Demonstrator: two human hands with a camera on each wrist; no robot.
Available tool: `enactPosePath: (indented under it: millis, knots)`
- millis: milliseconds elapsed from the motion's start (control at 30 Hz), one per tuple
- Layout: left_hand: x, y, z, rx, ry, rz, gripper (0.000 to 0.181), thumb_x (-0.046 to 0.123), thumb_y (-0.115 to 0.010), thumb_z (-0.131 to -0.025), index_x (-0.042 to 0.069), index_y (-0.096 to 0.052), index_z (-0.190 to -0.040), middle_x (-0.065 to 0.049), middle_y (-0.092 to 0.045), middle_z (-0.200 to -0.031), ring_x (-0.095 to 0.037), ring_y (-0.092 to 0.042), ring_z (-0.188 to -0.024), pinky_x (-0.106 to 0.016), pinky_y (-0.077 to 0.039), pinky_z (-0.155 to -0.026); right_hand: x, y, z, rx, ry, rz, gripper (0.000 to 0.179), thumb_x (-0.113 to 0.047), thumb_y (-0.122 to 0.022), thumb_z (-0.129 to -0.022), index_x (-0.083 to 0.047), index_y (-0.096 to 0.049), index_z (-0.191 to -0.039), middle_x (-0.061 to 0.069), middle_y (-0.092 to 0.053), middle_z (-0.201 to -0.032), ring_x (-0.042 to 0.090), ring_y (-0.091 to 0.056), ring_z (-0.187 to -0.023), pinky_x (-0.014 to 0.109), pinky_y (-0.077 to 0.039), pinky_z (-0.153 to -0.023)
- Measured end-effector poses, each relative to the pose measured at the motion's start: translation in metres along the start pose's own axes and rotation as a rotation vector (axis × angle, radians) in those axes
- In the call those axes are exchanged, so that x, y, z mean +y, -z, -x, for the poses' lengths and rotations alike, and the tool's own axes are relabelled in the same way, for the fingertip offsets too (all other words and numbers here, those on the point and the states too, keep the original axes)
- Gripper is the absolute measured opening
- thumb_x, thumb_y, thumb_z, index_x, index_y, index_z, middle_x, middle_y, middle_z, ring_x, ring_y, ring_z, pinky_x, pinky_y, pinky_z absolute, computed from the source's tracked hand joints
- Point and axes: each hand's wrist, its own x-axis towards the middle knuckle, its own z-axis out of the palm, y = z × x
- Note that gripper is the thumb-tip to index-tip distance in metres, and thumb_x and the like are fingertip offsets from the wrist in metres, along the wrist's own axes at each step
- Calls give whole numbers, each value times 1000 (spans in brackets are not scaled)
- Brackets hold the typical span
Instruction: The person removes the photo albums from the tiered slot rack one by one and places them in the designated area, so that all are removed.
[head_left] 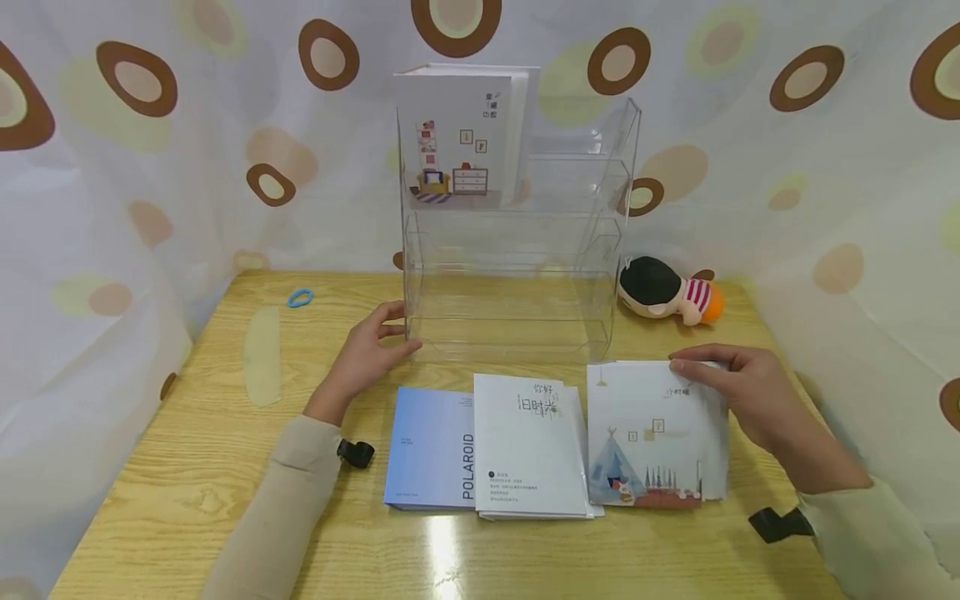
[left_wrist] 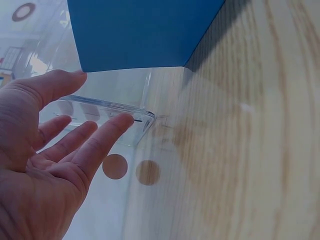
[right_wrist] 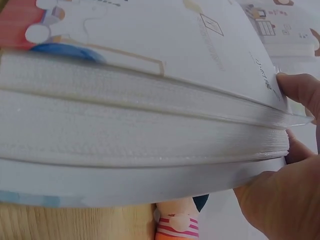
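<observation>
My right hand (head_left: 757, 392) pinches the top edge of a thick white album (head_left: 645, 433) with a tent picture on its cover; in the right wrist view the page block (right_wrist: 140, 120) shows side-on, thumb on the cover side and fingers below. My left hand (head_left: 371, 354) is at the lower left corner of a clear acrylic rack (head_left: 510, 329), thumb in front and fingers, fairly straight, along its side. A blue POLAROID album (head_left: 427, 446) and a white album (head_left: 528, 450) with Chinese lettering lie in front of the rack, the white one overlapping the blue.
Another white album (head_left: 450, 142) with a furniture picture stands at the left of the rack's upper tier. A doll (head_left: 667, 292) lies right of the rack. On the table's left are a blue ring (head_left: 300, 297) and a pale curved strip (head_left: 262, 358). A patterned cloth (head_left: 225, 167) hangs behind.
</observation>
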Motion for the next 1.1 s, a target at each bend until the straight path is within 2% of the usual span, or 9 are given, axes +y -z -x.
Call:
enactPosePath:
  millis: [133, 300, 400, 567, 667, 733, 867, 1000, 1100]
  knots:
    - [0, 0, -1, 0, 7, 3, 74, 20, -79, -107, 12, -43, -171, -16, -49, -172, -42, -59, -151, -58, -64, -108, 1, -2, -2, -21, -12, 26, 18, -34, -81, -106, -25, -88, -121, -35, -71, -107, 0, -66, -96, 20, -60, -78]
    - [0, -1, -2, -2, 7, 1, 74, 20, -79, -107, 12, -43, -171, -17, -49, -172, -42, -59, -151, -58, -63, -109, 1, -5, -2, -23, -11, 105, 40, -37, -79, -107, -8, -82, -135, -31, -68, -110, 3, -66, -97, 21, -57, -79]
    - [1, -1, -1, -3, 6, 2, 73, 20, -79, -107, 11, -43, -171, -18, -50, -171, -43, -60, -151, -58, -63, -109, 2, -6, -1, -10, -2, 154, 48, -40, -78, -107, -5, -78, -140, -29, -67, -116, 4, -62, -102, 20, -53, -80]
    - [0, 0, -1, 0, 9, 1, 74, 20, -80, -107, 12, -44, -170, -17, -50, -172, -42, -60, -151, -57, -64, -108, 4, -10, -1, 3, -1, 187, 53, -43, -80, -106, -6, -76, -144, -9, -70, -137, 11, -53, -113, 20, -48, -80]
    - [0, 0, 0, -1, 8, 3, 74, 20, -79, -107, 12, -43, -171, -17, -49, -172, -42, -59, -151, -56, -64, -108, 7, -12, -2, 7, 6, 175, 53, -42, -81, -106, -6, -75, -145, 0, -68, -142, 11, -57, -108, 21, -51, -76]
    - [-1, 0, 0, -1, 5, 4, 74, 20, -79, -107, 11, -43, -171, -18, -49, -172, -43, -59, -151, -56, -64, -108, 10, -14, -2, 12, 22, 164, 52, -40, -81, -106, -6, -75, -144, -2, -68, -138, 7, -61, -102, 21, -54, -73]
    - [-1, 0, 0, 2, -6, 1, 73, 20, -79, -107, 9, -43, -171, -20, -49, -172, -44, -60, -150, -55, -64, -108, 16, -16, -2, 27, 65, 134, 51, -36, -83, -104, -4, -74, -143, -22, -66, -125, 1, -64, -93, 22, -58, -71]
    - [-1, -1, -1, 3, -10, 1, 74, 21, -78, -108, 9, -43, -171, -20, -49, -172, -44, -60, -150, -55, -64, -109, 21, -19, -3, 45, 86, 162, 54, -37, -84, -104, -6, -73, -146, -5, -72, -142, -2, -59, -106, 13, -54, -77]
    - [-2, 0, -1, 2, -12, 4, 74, 21, -78, -108, 9, -43, -171, -20, -49, -172, -44, -59, -150, -54, -64, -109, 23, -20, -4, 52, 82, 191, 57, -40, -83, -104, -8, -71, -149, 18, -62, -161, 4, -56, -125, 2, -47, -87]
